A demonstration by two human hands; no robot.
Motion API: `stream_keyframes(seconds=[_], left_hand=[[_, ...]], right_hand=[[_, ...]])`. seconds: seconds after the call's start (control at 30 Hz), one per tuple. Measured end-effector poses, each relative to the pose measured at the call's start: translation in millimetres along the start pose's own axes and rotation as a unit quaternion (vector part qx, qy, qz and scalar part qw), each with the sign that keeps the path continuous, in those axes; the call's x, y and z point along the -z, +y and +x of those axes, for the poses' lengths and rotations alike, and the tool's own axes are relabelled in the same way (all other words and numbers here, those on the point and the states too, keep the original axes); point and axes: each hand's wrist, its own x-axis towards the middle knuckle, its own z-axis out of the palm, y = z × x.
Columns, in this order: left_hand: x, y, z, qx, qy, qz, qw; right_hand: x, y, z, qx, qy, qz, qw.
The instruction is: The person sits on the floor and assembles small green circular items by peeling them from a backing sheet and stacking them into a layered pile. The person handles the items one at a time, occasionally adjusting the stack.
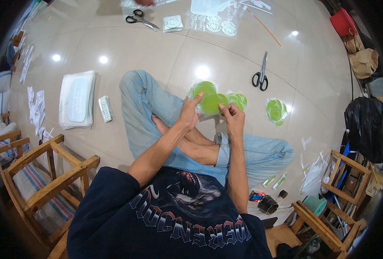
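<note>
Both the left hand (190,114) and the right hand (233,119) are closed, thumb against fingers, on opposite sides of a green round cutout (212,105) above the tiled floor (157,49), just beyond the crossed legs (146,116), with black-handled scissors (262,71) ahead to the right.

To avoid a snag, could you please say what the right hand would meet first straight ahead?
The right hand would likely meet the green piece lying just ahead, though depth is unclear.

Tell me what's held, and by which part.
A green disc, pinched at its right edge by the right hand; whether the left hand, thumb near the opposite edge, grips it is unclear.
</note>
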Motion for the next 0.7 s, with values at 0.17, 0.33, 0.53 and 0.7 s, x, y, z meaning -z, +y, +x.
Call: stream_keyframes(seconds=[0.17,0.33,0.53,0.7], left_hand=[[2,0,2,-0.03,0.002,-0.006,1.0],[7,-2,5,-0.051,0.028,0.013,0.998],[2,-2,3,-0.049,0.053,0.024,0.997],[-1,0,-1,-0.031,0.036,0.054,0.997]], right_hand=[[5,5,3,0.025,0.027,0.075,0.996],[13,-1,5,-0.021,0.083,0.132,0.987],[27,19,13,-0.067,0.05,0.094,0.992],[13,4,5,0.087,0.243,-0.241,0.935]])
